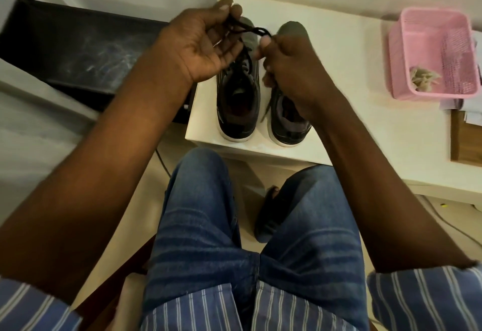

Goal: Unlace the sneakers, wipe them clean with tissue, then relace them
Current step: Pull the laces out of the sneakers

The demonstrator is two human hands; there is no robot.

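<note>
Two dark sneakers with white soles stand side by side on a white table (339, 122), heels toward me. The left sneaker (238, 103) carries a black lace (251, 30). My left hand (206, 43) is raised above its toe, pinching one end of that lace between thumb and fingers. My right hand (292, 69) hovers over the right sneaker (287, 127), pinching the other end of the lace near its fingertips. The lace stretches between both hands and runs down into the left sneaker's eyelets. The right sneaker's tongue area is mostly hidden by my right hand.
A pink plastic basket (438, 51) with crumpled tissue inside sits on the table at the right. A black case (78, 48) lies to the left of the table. A brown board (464, 140) shows at the right edge. My knees in jeans are below the table's front edge.
</note>
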